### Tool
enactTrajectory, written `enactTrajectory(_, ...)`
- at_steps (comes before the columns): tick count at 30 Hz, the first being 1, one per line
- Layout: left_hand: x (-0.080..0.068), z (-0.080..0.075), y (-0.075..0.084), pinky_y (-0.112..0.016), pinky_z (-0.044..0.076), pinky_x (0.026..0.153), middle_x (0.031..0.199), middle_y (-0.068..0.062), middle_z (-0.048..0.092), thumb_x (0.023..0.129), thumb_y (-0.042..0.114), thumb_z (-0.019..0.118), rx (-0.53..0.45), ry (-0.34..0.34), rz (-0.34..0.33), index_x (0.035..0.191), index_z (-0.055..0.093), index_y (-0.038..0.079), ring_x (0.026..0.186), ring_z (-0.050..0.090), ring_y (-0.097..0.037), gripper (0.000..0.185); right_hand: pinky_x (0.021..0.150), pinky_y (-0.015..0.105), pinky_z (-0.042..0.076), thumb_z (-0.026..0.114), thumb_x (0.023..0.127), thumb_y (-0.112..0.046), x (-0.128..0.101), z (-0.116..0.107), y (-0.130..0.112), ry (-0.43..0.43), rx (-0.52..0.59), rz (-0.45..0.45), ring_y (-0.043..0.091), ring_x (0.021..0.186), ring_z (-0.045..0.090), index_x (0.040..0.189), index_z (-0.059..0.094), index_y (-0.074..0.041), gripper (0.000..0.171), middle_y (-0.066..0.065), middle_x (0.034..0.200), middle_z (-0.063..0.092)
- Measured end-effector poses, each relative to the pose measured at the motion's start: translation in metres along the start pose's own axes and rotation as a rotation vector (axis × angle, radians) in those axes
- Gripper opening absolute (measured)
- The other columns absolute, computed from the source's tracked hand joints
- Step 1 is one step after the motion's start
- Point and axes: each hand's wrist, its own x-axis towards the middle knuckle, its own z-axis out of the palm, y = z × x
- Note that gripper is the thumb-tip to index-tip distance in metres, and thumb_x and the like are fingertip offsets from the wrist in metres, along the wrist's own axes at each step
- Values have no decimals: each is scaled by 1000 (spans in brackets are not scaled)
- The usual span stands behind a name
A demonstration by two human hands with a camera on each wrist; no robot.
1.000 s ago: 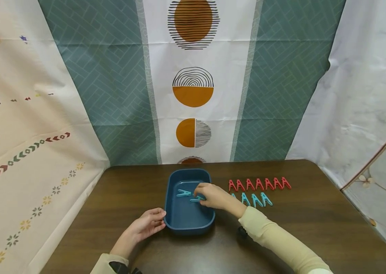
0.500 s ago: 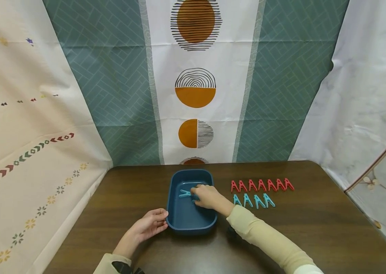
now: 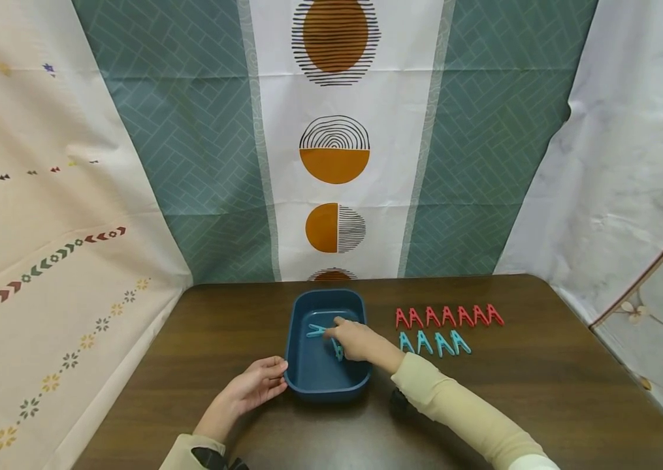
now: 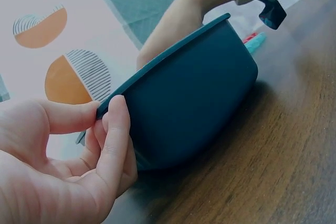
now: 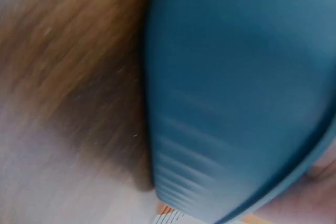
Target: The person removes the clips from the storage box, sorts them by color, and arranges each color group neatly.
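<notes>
A dark blue plastic bin (image 3: 319,385) stands on the table, and my left hand (image 3: 257,384) pinches its left rim between thumb and fingers. The left wrist view shows that same grip of my left hand (image 4: 79,150) at the rim. My right hand (image 3: 360,339) reaches into the bin, its fingers at the upper end of a light-blue clothespin (image 3: 338,350) that slants below them; the exact contact is partly hidden. Another light-blue clothespin (image 3: 315,330) lies by the fingertips on the bin's floor. In the right wrist view, the bin's outer wall (image 5: 231,77) hides nearly all the hand.
Right of the bin, several red clothespins (image 3: 449,316) form a row on the brown wooden table (image 3: 237,313). A shorter row of light-blue clothespins (image 3: 443,344) lies in front of them. Patterned cloths (image 3: 213,163) hang behind and at both sides.
My right hand has shifted slightly left within the bin. The clothespin at its fingers has turned from lying sideways to slanting toward me. My left hand keeps its hold on the rim.
</notes>
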Motion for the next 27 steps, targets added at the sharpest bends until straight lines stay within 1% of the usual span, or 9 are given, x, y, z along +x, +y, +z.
enactTrajectory(3,0,0,-1,-16,54,76,82,4,57,101,10,46,-3,-8,0,93,54,14,77,57,-5,12,67,25,52,72,83,1,0,5,3,45,-104,-58,15,91,59,112,71,-22,37,4,111,61)
enactTrajectory(5,1,1,-1,-16,54,76,82,4,58,101,10,47,-3,-12,0,92,54,14,77,57,-5,12,68,25,53,71,84,0,1,8,5,82,-145,-83,14,92,61,106,73,-21,31,1,109,65)
enactTrajectory(8,1,1,-1,-16,54,76,82,4,58,101,10,48,0,-13,2,93,54,14,77,57,-4,11,62,23,51,70,85,-2,2,11,8,137,-166,-93,13,83,62,96,74,-18,21,-2,96,67)
enactTrajectory(11,1,2,-1,-16,53,75,82,4,58,101,10,47,0,-13,3,93,54,13,78,57,-4,11,58,23,48,70,84,-2,2,10,10,164,-158,-91,13,77,59,89,73,-17,16,-3,87,66)
enactTrajectory(14,0,2,0,-15,53,75,83,5,58,101,8,45,-5,-18,2,94,54,13,78,57,-4,12,62,25,50,71,82,-5,0,8,12,166,-136,-93,13,79,60,90,72,-17,14,-3,88,67)
enactTrajectory(18,0,2,1,-16,54,76,82,5,58,102,8,44,-12,-28,3,94,54,13,78,58,-3,14,70,27,53,74,82,-15,-4,3,14,170,-107,-97,13,83,62,98,71,-17,16,-2,95,68)
enactTrajectory(23,-1,1,1,-16,53,76,83,5,58,102,9,45,-21,-33,8,94,54,14,78,57,-4,13,65,24,52,72,85,-23,-11,-5,15,198,-33,-109,10,79,59,104,69,-16,21,0,99,65)
enactTrajectory(27,-2,0,1,-15,53,76,83,5,58,101,10,46,-16,-32,8,94,54,14,78,57,-4,13,65,23,52,70,86,-24,-19,-7,17,242,10,-118,10,83,59,106,68,-15,21,0,101,65)
